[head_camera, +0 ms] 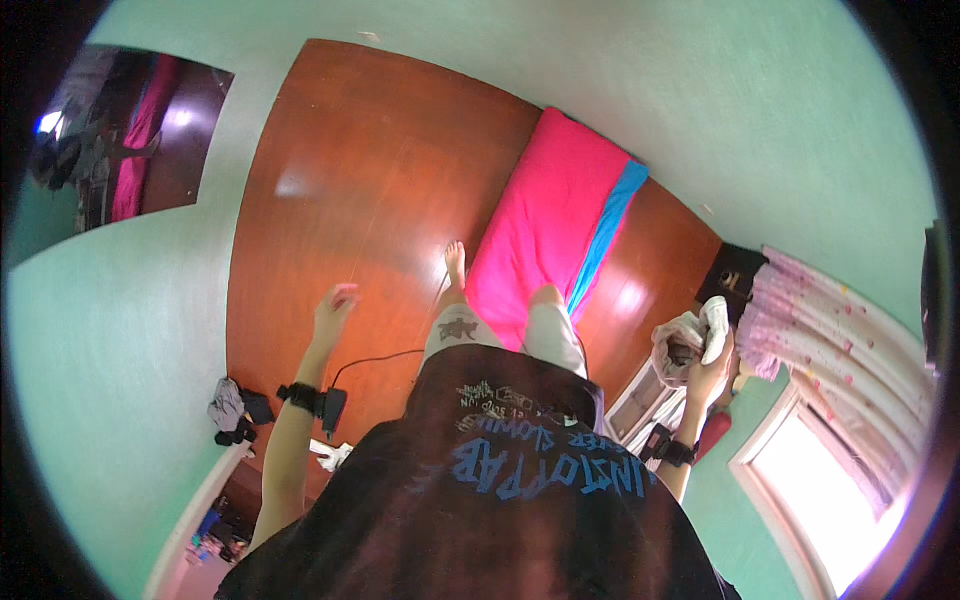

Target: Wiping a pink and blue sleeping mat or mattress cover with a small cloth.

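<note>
My left hand [336,309] hangs over the reddish-brown wood floor [337,187], its fingers loosely curled around nothing. Out to the right, my right hand [709,379] grips a white cloth [716,326], possibly a sock. Right beside the cloth is a round, crumpled, whitish thing with a dark hollow [670,337], perhaps a bag; whether my fingers also hold it I cannot tell. Between the hands lies a folded bright pink mat or bedding [536,225] with a blue strip [606,232]. My right knee [546,295] shows over it, while my left foot [454,259] is beside its edge.
A patterned curtain [832,315] hangs by a bright window [810,495] on the right. Dark and grey cloths [232,409] lie at the left wall. A dark cable [375,359] runs near my left wrist. A mirror [142,142] is on the left wall.
</note>
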Demonstrator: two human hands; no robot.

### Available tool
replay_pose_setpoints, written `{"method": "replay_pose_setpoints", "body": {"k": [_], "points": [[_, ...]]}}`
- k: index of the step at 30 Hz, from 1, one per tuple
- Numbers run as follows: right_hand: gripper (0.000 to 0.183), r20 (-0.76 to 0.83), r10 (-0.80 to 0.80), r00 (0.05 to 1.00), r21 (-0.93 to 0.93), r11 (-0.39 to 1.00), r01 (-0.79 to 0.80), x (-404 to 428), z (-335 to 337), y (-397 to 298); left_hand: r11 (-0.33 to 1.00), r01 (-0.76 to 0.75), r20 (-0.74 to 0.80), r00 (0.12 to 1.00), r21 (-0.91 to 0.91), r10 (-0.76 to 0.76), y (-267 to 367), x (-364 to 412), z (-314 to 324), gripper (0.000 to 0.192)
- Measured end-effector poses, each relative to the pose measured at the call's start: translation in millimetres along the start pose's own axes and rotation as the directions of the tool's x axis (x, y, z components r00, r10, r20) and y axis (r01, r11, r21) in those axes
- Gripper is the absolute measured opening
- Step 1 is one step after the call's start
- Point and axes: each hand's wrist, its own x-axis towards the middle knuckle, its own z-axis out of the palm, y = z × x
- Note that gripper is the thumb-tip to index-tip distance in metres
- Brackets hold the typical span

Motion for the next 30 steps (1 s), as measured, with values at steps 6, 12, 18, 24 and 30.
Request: {"method": "replay_pose_setpoints", "body": {"k": [6,12,18,24,30], "points": [[0.075,-0.108,0.040,0.993,0.122,0.992,-0.027,-31,-1,4,0.817,-0.226,0.495,0.865,0.531,-0.083,22,65,30,0.024],[0.083,-0.113,0.275,0.955,0.181,0.951,-0.252,-57,35,-19,0.582,-0.559,0.663,0.747,0.590,0.045,108,107,22,0.030],[0.080,-0.010,0.545,0.838,0.132,0.832,-0.539,-69,39,-61,0.222,-0.593,0.614,0.788,0.774,-0.039,173,131,-20,0.039],[0.077,0.155,0.568,0.809,0.144,0.797,-0.587,-49,62,-102,0.099,-0.691,0.697,0.701,0.716,-0.149,260,193,7,0.036],[0.075,0.327,0.638,0.697,0.156,0.691,-0.706,-60,73,-107,0.003,-0.863,0.854,0.500,0.506,-0.143,311,256,92,0.032]]}}
